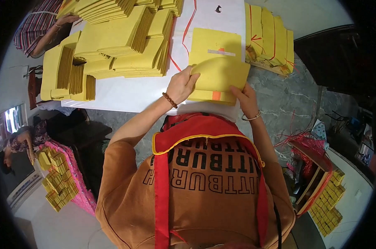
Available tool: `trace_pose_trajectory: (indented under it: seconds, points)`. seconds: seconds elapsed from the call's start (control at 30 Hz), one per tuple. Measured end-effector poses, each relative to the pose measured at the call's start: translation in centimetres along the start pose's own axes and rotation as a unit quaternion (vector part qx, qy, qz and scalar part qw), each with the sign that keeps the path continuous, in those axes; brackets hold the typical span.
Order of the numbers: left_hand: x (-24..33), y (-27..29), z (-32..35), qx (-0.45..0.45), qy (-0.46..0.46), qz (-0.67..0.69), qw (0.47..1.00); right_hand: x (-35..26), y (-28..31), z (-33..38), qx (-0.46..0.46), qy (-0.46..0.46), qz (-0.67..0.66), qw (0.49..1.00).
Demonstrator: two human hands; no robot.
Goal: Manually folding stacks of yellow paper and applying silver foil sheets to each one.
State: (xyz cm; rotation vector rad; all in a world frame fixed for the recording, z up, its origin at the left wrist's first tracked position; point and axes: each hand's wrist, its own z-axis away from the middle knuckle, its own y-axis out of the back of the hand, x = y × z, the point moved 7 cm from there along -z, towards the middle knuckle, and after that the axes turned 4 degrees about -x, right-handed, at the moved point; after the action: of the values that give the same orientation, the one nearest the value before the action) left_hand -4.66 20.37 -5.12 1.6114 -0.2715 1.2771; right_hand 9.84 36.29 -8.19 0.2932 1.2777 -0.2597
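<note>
In front of me on the white-covered table (130, 93), a folded yellow paper sheet (223, 72) lies between my hands. My left hand (182, 86), with a beaded bracelet at the wrist, grips its left edge between thumb and fingers. At the lower right edge my right hand (247, 99) pinches it, a bangle on that wrist. Below its fold shows a yellow strip with an orange patch (216, 96). Just beyond lies more yellow paper (215, 38), bearing a pale strip (221, 53) and a small orange mark. How many layers I hold cannot be made out.
Thick stacks of folded yellow paper (109, 39) cover the table's left side. Red string (188, 31) runs across the tabletop. Tied yellow bundles (275, 37) stand at the right. Another person's arm (49, 39) reaches in at upper left; pink cloth (78, 178) lies under bundles at lower left.
</note>
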Motion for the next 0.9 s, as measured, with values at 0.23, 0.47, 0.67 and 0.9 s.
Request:
trace_pose_trajectory:
  seconds: [0.23,0.47,0.67,0.9]
  points:
    - [-2.5,-0.1,-1.7,0.030,0.066,0.066,0.995,-1.0,0.1,-0.5,0.134,0.064,-0.054,0.988]
    - [-3.2,-0.4,-1.9,0.022,0.109,0.094,0.989,-0.9,0.3,-0.5,0.159,0.029,0.083,0.983]
    - [-4.1,-0.8,-2.4,0.017,0.112,0.135,0.984,0.0,0.6,-1.1,0.180,0.055,0.071,0.980]
    - [-5.8,-1.5,-2.9,0.017,0.129,0.229,0.965,-0.1,0.6,-1.5,0.168,0.009,0.088,0.982]
